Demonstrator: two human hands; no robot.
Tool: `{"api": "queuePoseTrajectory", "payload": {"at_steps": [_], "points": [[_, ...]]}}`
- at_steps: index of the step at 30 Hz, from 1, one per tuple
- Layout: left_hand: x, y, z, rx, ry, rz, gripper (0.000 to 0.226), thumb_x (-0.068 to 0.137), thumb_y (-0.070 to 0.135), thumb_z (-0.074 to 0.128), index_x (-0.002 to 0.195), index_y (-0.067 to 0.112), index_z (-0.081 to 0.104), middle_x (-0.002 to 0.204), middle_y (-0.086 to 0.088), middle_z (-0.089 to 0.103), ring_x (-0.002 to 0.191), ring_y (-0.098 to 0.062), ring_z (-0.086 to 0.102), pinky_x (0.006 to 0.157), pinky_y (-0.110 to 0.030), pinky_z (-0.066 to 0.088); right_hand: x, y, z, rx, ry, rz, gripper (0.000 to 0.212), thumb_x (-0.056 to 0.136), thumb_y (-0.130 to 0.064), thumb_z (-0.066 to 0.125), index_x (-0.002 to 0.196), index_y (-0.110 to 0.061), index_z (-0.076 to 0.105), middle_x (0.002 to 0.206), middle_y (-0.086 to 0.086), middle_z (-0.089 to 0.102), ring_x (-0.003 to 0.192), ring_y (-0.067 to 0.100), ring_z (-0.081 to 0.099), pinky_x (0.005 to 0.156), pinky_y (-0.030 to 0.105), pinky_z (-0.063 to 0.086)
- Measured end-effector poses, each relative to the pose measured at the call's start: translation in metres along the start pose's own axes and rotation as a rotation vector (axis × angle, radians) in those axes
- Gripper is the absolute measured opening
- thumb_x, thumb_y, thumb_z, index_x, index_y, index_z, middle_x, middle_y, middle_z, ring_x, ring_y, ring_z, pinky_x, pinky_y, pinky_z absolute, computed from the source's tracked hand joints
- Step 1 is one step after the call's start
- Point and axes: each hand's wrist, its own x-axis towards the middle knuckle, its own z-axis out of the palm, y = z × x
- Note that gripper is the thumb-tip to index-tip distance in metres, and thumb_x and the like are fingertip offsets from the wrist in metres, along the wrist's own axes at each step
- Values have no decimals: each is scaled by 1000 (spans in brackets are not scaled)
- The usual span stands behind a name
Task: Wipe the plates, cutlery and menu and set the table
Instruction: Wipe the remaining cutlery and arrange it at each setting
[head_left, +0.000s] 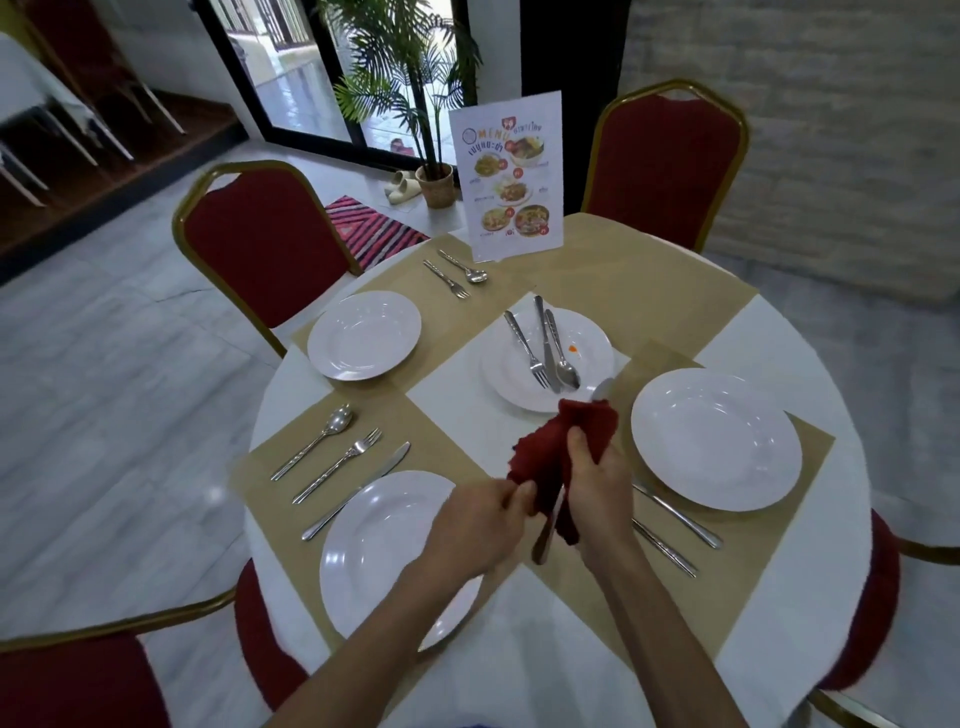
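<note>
Over the round white table (769, 332), the right hand (597, 483) curls tight round a dark red cloth (545, 441) wrapped about a silver metal spoon (602, 388). The left hand (488, 519) pinches the cloth's lower edge.

This is a restaurant or banquet dining room. A round table (779, 332) under a white cloth carries tan paper placemats (623, 280), with white plates (363, 335) and sets of spoon, fork and knife (337, 462) laid out for several diners. A standing menu (511, 176) with printed photos of dishes and price tags is at the table's far edge. Around the table are banquet chairs (265, 244) with red padding and gold metal frames. Beyond it, a potted palm (415, 78) stands beside a black-framed glass door (291, 78), and the glossy pale tiled floor (104, 364) runs through the room.
</note>
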Motion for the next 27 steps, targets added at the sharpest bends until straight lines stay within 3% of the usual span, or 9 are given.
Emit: {"api": "queuePoseTrajectory", "payload": {"at_steps": [4,7,10,13,16,19,21,24,27], "points": [[20,2,-29,-142,318,-35,34,102,37,47,103,19,76,100,4,75,97,-15,64,84,-27,46,-7,3,-7,-55,-217,56,35,108,-33,50,95,-8,70,78,14,77,65,25,75,58,33,60],[31,12,-23,-174,256,-54,31,98,40,54,96,20,77,92,1,75,89,-18,67,82,-32,51,-22,10,-3,-158,-408,108,45,108,-39,48,102,1,69,80,18,77,62,26,74,51,32,57],[38,0,-28,-493,161,-173,20,94,24,64,79,15,75,76,1,75,77,-18,66,82,-31,51,-35,14,-8,-146,-470,174,43,108,-38,49,106,0,69,78,14,77,63,25,74,52,32,57],[50,-16,-66,-740,340,-257,25,95,14,59,72,12,65,57,8,69,64,-16,60,79,-28,51,-50,28,-22,-143,-539,242,30,107,-34,53,107,-8,67,81,11,78,67,25,74,58,33,58],[43,-13,-87,-664,398,-221,20,97,19,58,81,13,67,75,4,73,70,-14,61,70,-21,50,-58,38,-30,-107,-529,275,28,106,-34,54,110,-9,67,89,13,78,73,26,75,64,34,59],[26,-7,-55,-498,119,-198,26,95,39,63,91,15,73,88,4,76,76,-10,65,70,-22,49,-52,25,-24,-109,-487,219,36,106,-38,52,109,-8,71,91,14,79,77,27,77,66,33,61],[20,-5,-38,-545,-26,-231,28,91,41,69,89,15,76,79,7,74,67,-3,66,68,-19,46,-50,16,-18,-111,-500,188,37,107,-39,50,110,-8,71,91,15,79,79,30,77,67,36,61],[23,-3,-37,-598,-10,-183,22,89,31,73,80,11,74,75,0,72,70,-7,65,74,-23,44,-48,14,-17,-111,-538,199,38,108,-40,49,113,-7,69,94,16,79,84,34,78,71,43,63],[34,-2,-51,-481,164,-152,30,94,28,66,81,1,72,76,-7,67,68,-15,57,62,-24,42,-53,20,-24,-139,-551,214,35,106,-41,50,114,-12,69,98,9,80,90,26,79,80,41,64]]}}
